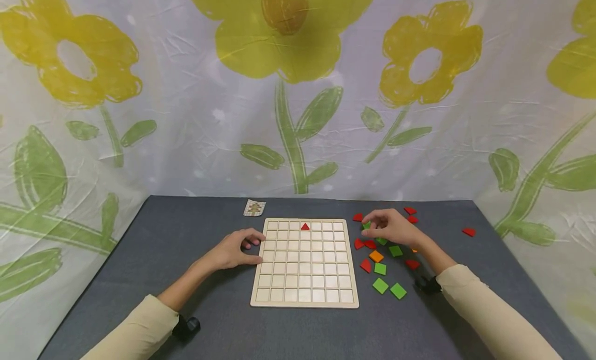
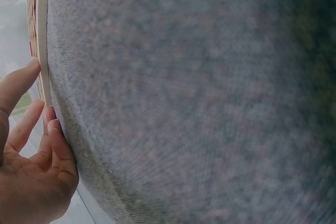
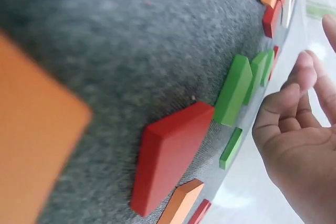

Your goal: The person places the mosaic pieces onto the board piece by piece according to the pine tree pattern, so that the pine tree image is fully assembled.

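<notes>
A wooden grid board [image 1: 304, 257] lies on the grey cloth, with one red triangle [image 1: 304, 226] in its top row. The left hand [image 1: 233, 251] touches the board's left edge with thumb and fingertips spread apart; the left wrist view shows that hand [image 2: 39, 177] against the board's rim [image 2: 43, 51]. The right hand [image 1: 393, 228] hovers above the loose pieces, thumb and fingers apart, close to a green square [image 1: 366, 225]. Seen from the right wrist, the hand [image 3: 299, 135] has partly bent fingers with no piece visible between them.
Several loose red, green and orange pieces, among them an orange one [image 1: 376, 256] and a green one [image 1: 398, 290], lie right of the board. One red piece [image 1: 468, 231] is farther right. A small patterned card [image 1: 254, 208] lies behind the board. A flowered curtain [image 1: 200, 117] hangs behind.
</notes>
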A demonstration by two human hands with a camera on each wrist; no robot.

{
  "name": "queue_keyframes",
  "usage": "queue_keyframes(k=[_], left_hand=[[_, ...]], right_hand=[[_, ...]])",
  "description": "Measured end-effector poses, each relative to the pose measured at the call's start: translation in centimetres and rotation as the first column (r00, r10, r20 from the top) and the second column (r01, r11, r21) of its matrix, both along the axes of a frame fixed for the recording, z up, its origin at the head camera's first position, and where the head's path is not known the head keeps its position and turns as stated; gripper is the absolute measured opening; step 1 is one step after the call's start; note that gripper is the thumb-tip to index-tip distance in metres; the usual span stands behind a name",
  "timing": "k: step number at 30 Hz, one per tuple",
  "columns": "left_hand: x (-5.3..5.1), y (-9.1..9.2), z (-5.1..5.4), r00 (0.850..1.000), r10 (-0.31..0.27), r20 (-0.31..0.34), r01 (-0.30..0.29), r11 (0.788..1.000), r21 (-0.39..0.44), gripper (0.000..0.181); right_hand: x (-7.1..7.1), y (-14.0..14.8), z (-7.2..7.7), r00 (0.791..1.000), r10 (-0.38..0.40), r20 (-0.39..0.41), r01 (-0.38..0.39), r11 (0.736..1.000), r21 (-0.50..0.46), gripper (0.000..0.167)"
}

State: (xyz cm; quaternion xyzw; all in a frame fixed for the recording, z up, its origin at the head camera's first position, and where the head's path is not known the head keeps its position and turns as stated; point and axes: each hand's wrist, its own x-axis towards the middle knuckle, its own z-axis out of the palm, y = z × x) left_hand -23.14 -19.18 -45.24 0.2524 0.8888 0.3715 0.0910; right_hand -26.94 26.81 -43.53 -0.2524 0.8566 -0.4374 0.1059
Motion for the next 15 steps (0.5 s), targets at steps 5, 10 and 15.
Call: queue_keyframes(k=[5,10,15], left_hand=[[0.2,0.1,0.0,1.0,-0.001,0.001,0.001,1.0,0.004,0.048],[0.2,0.2,0.1,1.0,0.0,-0.01,0.0,1.0,0.0,0.048],[0.0,0.1,0.0,1.0,0.002,-0.019,-0.002,1.0,0.003,0.048]], right_hand=[[0.3,-0.2,-0.7,0.999,0.045,-0.031,-0.046,0.998,-0.034,0.032],[0.6,-0.7,-0.9,0.996,0.053,-0.069,-0.055,0.998,-0.025,0.029],[0.9,-1.2,-0.9,0.995,0.038,-0.097,-0.038,0.999,-0.002,0.029]])
